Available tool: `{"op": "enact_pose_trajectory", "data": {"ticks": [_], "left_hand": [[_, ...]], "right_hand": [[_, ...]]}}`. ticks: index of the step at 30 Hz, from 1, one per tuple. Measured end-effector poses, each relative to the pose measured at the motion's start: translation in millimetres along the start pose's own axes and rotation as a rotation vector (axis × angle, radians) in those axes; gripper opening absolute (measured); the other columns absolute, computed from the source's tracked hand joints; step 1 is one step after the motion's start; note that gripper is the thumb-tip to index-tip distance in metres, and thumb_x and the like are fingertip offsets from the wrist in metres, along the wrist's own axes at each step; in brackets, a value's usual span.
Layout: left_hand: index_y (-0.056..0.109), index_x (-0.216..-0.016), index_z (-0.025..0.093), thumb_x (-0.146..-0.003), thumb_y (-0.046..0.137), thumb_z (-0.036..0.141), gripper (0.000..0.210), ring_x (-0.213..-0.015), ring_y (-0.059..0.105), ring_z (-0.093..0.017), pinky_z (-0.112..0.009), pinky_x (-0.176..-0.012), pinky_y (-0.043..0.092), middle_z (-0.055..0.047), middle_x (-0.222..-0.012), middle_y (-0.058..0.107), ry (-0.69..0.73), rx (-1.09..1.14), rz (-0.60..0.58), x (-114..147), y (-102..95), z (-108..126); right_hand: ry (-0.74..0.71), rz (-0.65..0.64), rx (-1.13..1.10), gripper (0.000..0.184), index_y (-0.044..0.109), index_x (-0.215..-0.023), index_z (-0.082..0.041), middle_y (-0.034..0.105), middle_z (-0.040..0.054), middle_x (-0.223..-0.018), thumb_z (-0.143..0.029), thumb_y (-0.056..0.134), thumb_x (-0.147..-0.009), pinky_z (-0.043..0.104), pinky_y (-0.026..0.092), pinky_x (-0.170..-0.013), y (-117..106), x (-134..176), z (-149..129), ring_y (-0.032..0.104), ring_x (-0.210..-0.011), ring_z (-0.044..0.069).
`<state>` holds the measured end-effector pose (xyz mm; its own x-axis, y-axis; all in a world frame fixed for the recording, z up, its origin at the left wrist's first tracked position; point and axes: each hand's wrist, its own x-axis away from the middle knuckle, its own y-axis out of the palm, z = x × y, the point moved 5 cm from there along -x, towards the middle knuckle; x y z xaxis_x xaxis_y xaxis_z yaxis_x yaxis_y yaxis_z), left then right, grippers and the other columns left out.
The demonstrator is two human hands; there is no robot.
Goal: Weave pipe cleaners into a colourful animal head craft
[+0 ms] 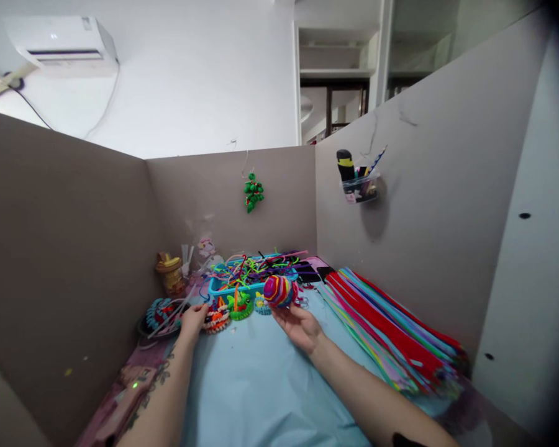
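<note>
My right hand (pixel 300 329) holds up a rounded, ball-like piece wound from striped pipe cleaners (pixel 278 291) in red, yellow, pink and blue; the fingers support it from below. Further left, my left hand (pixel 194 318) has its fingers drawn together at the edge of an orange-and-white pipe-cleaner craft (pixel 218 319). What lies between those fingertips, if anything, is too small to tell. Beside that craft sits a green pipe-cleaner figure (pixel 239 305). A blue-and-yellow piece (pixel 261 303) is partly hidden behind the striped one.
Behind my hands stands a blue basket (pixel 214 287) heaped with loose pipe cleaners. Long bundled pipe cleaners (pixel 386 323) lie along the right wall. A dark tray (pixel 144 326) and a brown-yellow container (pixel 170 273) are at left. A clear holder (pixel 361 189) hangs on the right partition.
</note>
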<state>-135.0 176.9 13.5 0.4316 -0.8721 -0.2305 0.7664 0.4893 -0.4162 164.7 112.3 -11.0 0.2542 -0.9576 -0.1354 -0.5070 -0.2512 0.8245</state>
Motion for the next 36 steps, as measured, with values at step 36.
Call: {"op": "enact_pose_trajectory", "data": {"ticks": [36], "left_hand": [[0.058, -0.092, 0.019, -0.078, 0.060, 0.039, 0.025, -0.078, 0.057, -0.014, -0.024, -0.068, 0.045, -0.003, -0.096, 0.063, 0.292, 0.828, -0.598, 98.7, 39.9, 113.9]], "right_hand": [[0.163, -0.132, 0.239, 0.056, 0.052, -0.113, -0.024, 0.067, 0.0052, -0.106, -0.034, 0.077, -0.063, 0.036, 0.045, -0.085, 18.6, 10.2, 35.2, 0.065, -0.091, 0.020]]}}
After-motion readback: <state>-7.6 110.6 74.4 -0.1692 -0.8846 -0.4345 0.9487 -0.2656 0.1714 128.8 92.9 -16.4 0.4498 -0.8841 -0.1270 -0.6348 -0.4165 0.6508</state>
